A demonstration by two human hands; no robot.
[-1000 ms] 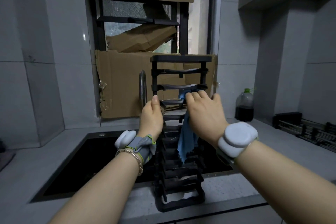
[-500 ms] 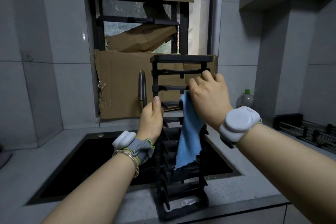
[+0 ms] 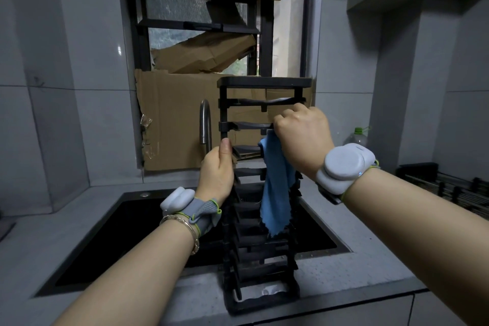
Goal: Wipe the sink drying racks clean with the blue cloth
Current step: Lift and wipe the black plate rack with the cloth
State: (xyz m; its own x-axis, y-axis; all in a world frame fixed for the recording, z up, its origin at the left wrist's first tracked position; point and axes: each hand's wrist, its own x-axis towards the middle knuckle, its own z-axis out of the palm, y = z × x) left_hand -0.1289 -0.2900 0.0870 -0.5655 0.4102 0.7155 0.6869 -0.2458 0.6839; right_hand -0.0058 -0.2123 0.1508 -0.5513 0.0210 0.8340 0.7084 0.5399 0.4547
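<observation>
The right hand (image 3: 301, 137) has climbed the rack (image 3: 262, 82), fisted round the cloth (image 3: 277, 193) at the 3rd bar down; the left hand (image 3: 215, 172) grips the left post.

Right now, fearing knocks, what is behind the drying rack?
A faucet and cardboard show behind the drying rack. The right hand and blue cloth cover what lies behind its right side.

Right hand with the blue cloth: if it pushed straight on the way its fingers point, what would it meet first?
Most likely the tall black drying rack: the right hand, holding the blue cloth, is at its curved rung. Depth is unclear.
</observation>
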